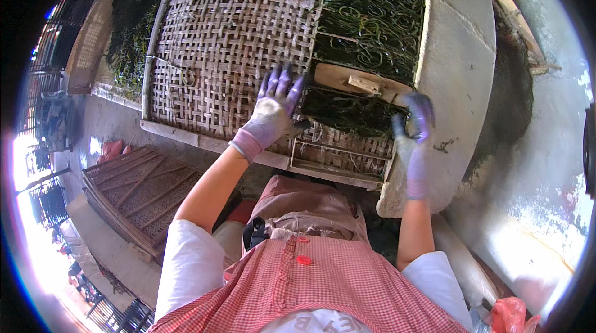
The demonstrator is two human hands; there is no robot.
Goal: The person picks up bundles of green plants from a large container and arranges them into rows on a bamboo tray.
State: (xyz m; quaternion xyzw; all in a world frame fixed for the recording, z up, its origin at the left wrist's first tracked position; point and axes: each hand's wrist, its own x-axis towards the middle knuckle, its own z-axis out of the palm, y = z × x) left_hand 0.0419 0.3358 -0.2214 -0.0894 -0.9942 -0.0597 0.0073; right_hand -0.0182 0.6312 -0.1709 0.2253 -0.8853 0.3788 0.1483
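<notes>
My left hand (pixel 277 104), in a purple and white glove, is open with its fingers spread over the woven bamboo mat (pixel 230 41). Beside the right end of a flat wooden board (pixel 332 76) is my gloved right hand (pixel 415 123). Its thumb and fingers are curved but apart, with nothing visible between them. The board has a small block handle (pixel 364 85) on top. It rests across a layer of dark green, curly strands (pixel 372 10) that look like seaweed, covering the mat's right part. More strands lie on the near side of the board.
A pale stone slab (pixel 456 66) borders the mat on the right. At the near edge runs a wooden frame rail (pixel 335 170). Stacked woven screens (pixel 143 190) lie lower left, and another dark green heap (pixel 130 47) sits far left. A red plastic bag (pixel 510 314) is at lower right.
</notes>
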